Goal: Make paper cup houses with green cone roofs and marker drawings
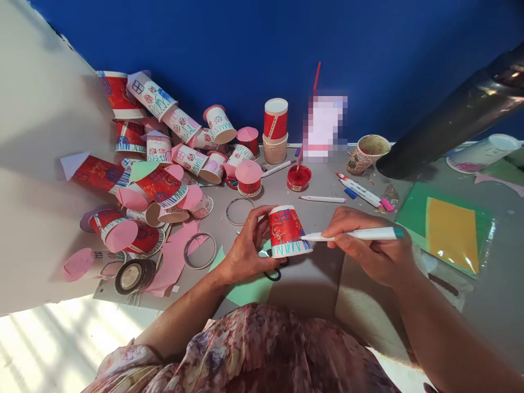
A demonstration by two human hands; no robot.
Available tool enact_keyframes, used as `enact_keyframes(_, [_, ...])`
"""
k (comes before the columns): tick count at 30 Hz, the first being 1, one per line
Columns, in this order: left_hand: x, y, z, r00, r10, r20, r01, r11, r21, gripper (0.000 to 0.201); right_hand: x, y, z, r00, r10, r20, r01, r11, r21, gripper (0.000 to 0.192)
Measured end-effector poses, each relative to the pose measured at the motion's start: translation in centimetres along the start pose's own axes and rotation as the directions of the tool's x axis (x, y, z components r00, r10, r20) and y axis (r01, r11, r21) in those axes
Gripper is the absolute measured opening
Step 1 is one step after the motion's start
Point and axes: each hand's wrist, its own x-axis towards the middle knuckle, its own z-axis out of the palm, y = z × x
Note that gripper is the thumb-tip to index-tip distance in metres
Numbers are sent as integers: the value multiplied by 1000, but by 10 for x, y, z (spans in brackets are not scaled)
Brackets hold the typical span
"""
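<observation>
My left hand (248,248) grips a red paper cup (286,229) turned upside down, its fingers round the left side and the thumb beneath the rim. Blue window lines and teal zigzag strokes mark the cup's wall. In my right hand (374,245) is a white marker (356,234) with a teal end, held like a pen. Its tip meets or nearly meets the cup's right side, just above the zigzag. Under the cup, partly hidden, lie the black handles of scissors (273,274) and a sheet of green paper (245,289).
Many decorated cups (164,185) with paper cones crowd the left. Behind stand stacked cups (275,128), a red paint pot (298,178) and a patterned cup (368,153). Markers (360,191), tape rings (200,251), black tape (133,277) and a plastic packet of coloured paper (450,232) lie around. A black pipe (450,109) slants at right.
</observation>
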Motion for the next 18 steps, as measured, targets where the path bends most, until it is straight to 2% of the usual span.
enact_keyframes(4, [0,1,0,1000,11,11,-10,999,-32,87,-3,2,-1,997,59,51,-62,997,43,20])
enact_keyframes(9, [0,0,-1,1000,10,4,-10,1000,-17,88,-5,5,-2,997,79,19,-80,995,67,18])
enact_keyframes(11, [0,0,-1,1000,25,0,-25,1000,13,88,-5,6,-2,995,87,44,-92,991,101,20])
enact_keyframes(15, [-1,-2,-1,998,68,-12,-66,992,109,92,-5,6,-1,996,82,-25,-78,991,111,18])
enact_keyframes(18, [-2,-1,-1,996,84,-19,-78,975,207,92,-4,5,2,998,64,-23,-62,994,86,16])
